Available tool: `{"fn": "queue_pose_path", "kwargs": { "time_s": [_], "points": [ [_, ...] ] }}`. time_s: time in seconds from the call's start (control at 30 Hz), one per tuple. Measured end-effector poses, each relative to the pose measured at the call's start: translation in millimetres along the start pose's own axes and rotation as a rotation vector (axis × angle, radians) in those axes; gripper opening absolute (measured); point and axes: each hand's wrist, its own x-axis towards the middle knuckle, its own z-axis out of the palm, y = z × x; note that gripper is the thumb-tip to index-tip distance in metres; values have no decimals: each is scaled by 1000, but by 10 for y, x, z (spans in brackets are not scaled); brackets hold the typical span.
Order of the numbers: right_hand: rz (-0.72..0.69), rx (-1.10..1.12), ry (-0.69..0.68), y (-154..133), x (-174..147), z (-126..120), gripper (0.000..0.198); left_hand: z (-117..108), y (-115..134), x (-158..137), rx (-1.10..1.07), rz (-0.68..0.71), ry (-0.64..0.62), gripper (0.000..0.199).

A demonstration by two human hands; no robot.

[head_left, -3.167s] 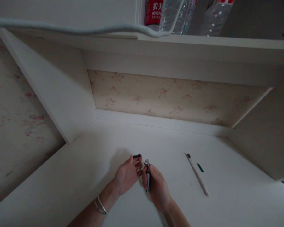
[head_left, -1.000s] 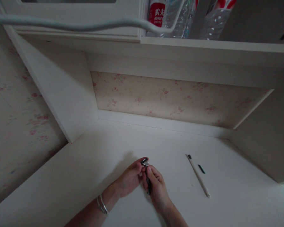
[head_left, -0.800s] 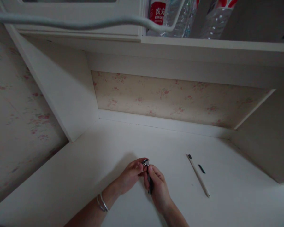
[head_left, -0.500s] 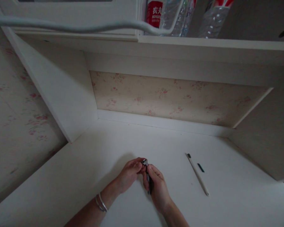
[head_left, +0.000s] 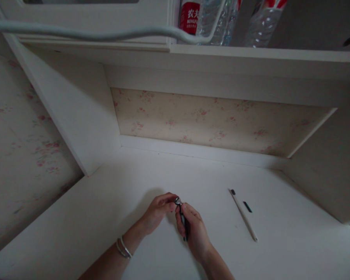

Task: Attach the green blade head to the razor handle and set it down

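Note:
My right hand (head_left: 195,229) is wrapped round a small pliers-like tool (head_left: 184,223) with dark handles and a shiny metal head. The tool's head points away from me, up and slightly left. Close against that head are the curled fingertips of my left hand (head_left: 159,210), thumb and fingers drawn together. Whether they pinch something small cannot be made out. Both hands are just above the white desk (head_left: 116,210). To the right of them lies a slim white stick (head_left: 244,216) with a dark tip, like a toothbrush. Beside it is a short dark strip (head_left: 247,207).
A shelf (head_left: 251,54) overhangs the back of the desk, holding plastic bottles (head_left: 189,17). A pale curved bar (head_left: 105,35) crosses the upper left view. Side panels (head_left: 76,109) stand left and right, with floral wallpaper (head_left: 201,116) behind.
My left hand has shifted slightly left, its fingertips a little farther from the tool's head. My right hand still holds the tool in nearly the same place.

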Motion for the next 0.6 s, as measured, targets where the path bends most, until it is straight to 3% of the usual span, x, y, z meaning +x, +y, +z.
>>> {"fn": "queue_pose_path", "kwargs": {
  "time_s": [0.3,0.6],
  "points": [
    [3,-99,-4,-27,-18,-31,35,-66,-21,12,105,19,-10,25],
    [10,-98,-33,-26,-4,-42,32,-116,-59,28,53,4,-62,32]
  ]
}}
